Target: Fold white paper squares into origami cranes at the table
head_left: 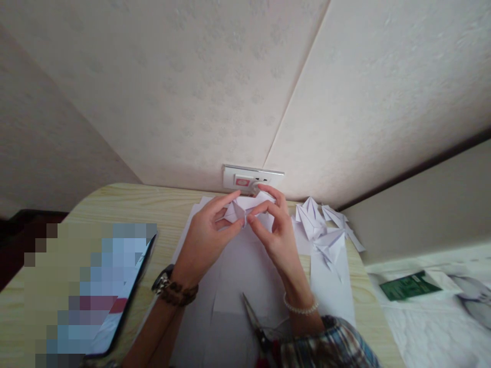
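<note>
Both of my hands pinch a small folded white paper piece [245, 210] just above the wooden table [115, 204], near the wall. My left hand [207, 232] grips its left side with thumb and fingers closed; a watch and a bead bracelet are on that wrist. My right hand [274, 227] pinches the right side; a pearl bracelet circles that wrist. Flat white paper sheets [238, 276] lie under the hands.
Several folded white paper shapes [320, 227] lie to the right on the table. Scissors [257, 327] rest near my right forearm. A phone [126, 286] lies at the left. A wall socket [251, 179] sits behind the hands. A green card [408, 286] lies on the bed at right.
</note>
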Available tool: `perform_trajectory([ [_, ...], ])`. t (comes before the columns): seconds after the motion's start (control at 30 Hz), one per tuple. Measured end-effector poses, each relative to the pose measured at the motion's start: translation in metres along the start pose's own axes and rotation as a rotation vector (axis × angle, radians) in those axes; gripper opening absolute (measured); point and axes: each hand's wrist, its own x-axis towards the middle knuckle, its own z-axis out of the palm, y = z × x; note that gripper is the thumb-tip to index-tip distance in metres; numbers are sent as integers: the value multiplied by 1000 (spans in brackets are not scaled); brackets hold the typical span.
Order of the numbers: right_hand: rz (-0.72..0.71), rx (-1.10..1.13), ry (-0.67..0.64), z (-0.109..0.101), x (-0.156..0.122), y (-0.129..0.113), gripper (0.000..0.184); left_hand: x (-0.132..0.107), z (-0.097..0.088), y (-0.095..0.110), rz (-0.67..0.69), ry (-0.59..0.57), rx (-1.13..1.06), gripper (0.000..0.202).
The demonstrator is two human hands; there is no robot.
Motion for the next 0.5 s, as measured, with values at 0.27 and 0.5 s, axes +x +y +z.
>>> perform_trajectory([
  [0.27, -17, -42, 4, -1, 0, -2, 11, -2, 0, -1, 10, -11, -37, 52],
  [0.5, -18, -68, 13, 0, 1, -2, 11, -2, 0, -3, 51, -22, -20, 51],
])
